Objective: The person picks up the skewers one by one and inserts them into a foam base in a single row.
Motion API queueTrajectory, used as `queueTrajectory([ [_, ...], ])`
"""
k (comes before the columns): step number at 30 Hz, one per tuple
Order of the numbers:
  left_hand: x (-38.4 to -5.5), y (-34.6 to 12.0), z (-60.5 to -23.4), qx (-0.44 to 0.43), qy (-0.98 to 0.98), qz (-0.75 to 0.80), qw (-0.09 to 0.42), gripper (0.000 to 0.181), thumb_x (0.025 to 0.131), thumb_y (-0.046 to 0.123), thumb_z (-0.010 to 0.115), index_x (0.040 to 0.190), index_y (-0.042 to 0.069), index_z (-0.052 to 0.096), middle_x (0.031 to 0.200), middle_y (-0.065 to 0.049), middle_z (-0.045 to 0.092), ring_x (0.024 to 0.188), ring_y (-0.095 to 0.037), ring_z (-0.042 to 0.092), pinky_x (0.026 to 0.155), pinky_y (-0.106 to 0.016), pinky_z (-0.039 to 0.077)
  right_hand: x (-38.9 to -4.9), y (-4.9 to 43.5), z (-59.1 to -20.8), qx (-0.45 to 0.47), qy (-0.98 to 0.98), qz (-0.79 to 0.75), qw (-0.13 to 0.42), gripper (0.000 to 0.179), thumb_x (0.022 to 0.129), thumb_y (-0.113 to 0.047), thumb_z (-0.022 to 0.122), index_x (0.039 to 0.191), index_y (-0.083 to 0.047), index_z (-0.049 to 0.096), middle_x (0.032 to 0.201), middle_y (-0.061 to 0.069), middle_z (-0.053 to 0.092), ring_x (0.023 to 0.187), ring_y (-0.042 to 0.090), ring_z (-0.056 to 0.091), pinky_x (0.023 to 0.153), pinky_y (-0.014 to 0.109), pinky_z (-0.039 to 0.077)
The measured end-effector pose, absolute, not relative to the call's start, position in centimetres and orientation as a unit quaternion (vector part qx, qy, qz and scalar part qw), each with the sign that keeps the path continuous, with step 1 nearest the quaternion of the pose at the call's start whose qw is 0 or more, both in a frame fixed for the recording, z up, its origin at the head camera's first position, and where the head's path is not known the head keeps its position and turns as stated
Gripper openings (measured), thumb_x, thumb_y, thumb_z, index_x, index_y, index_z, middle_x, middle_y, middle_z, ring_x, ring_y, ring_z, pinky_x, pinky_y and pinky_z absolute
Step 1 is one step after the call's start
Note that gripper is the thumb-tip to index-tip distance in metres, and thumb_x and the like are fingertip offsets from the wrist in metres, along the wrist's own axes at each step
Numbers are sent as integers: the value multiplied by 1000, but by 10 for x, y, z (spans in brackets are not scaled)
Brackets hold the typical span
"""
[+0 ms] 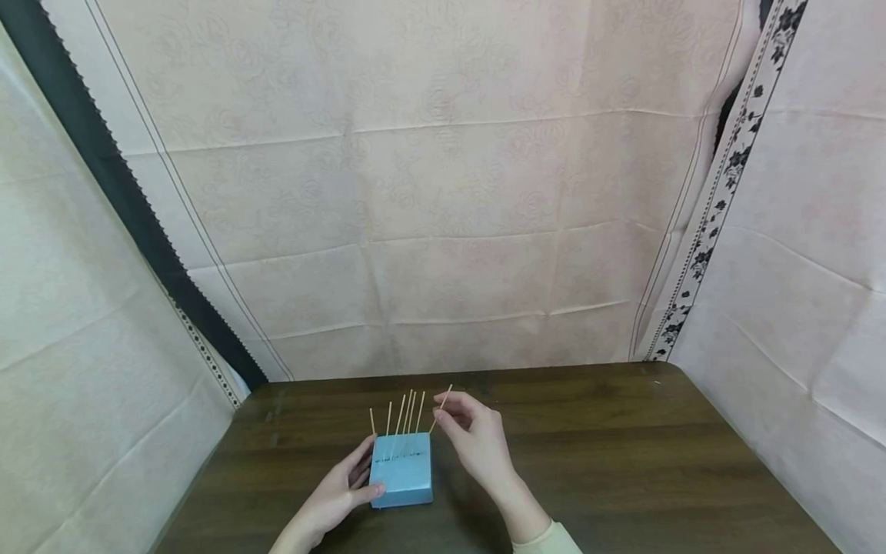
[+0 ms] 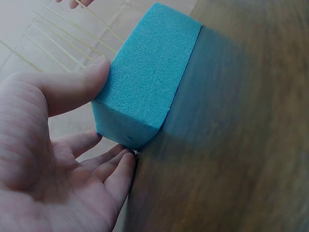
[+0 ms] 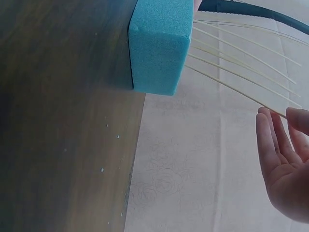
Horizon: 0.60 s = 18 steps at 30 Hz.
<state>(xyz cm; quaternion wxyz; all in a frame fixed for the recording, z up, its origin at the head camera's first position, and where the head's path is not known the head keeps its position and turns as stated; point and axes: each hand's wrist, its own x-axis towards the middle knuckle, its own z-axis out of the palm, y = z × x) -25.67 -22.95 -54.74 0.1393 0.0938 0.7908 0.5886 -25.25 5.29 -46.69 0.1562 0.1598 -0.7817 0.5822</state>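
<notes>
Currently left hand (image 1: 339, 492) is bracing the foam block (image 1: 403, 478), thumb on top — five sticks (image 1: 404, 415) standing in it, right hand (image 1: 474, 438) pinching a sixth stick (image 1: 441, 408), angled, apparently not fully seated.

Soft, even light throughout; the head view bends at its edges, and both wrist views are slightly blurred.

Cloth-draped (image 1: 429, 192) recording booth, wooden table (image 1: 623, 462)
</notes>
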Motion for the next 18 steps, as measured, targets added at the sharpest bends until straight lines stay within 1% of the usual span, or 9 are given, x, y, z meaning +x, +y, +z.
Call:
queueTrajectory([
  [4, -255, -229, -546, 95, 788, 592, 140, 97, 98, 19, 80, 170, -2, 17, 173, -31, 17, 157, -51, 22, 124, -59, 31, -253, 53, -468, 162, -780, 583, 162, 12, 103, -21, 76, 115, -21, 79, 101, -6, 80, 88, 13, 74, 80, 30, 63],
  [8, -253, -229, -544, 96, 788, 593, 138, 97, 98, 19, 80, 169, -2, 18, 173, -30, 18, 157, -51, 22, 124, -58, 31, -255, 53, -469, 169, -779, 582, 160, 13, 103, -20, 76, 115, -21, 79, 102, -4, 80, 89, 15, 76, 82, 29, 63],
  [12, -252, -229, -542, 97, 788, 592, 136, 97, 98, 19, 80, 169, -2, 18, 173, -31, 18, 157, -51, 22, 124, -58, 31, -256, 52, -470, 173, -780, 581, 153, 13, 102, -18, 76, 115, -22, 79, 102, -3, 80, 89, 13, 76, 81, 28, 63],
  [16, -251, -228, -542, 98, 787, 594, 135, 97, 98, 20, 80, 169, -1, 18, 173, -30, 18, 157, -50, 22, 124, -58, 31, -257, 48, -470, 180, -781, 578, 153, 13, 103, -16, 76, 115, -18, 80, 102, 0, 80, 86, 13, 75, 78, 27, 63],
  [18, -251, -228, -542, 97, 786, 595, 135, 97, 98, 20, 80, 169, -1, 18, 173, -30, 18, 158, -50, 22, 124, -57, 31, -258, 47, -470, 185, -780, 578, 152, 14, 103, -15, 75, 115, -14, 81, 103, 2, 80, 86, 17, 75, 77, 27, 63],
])
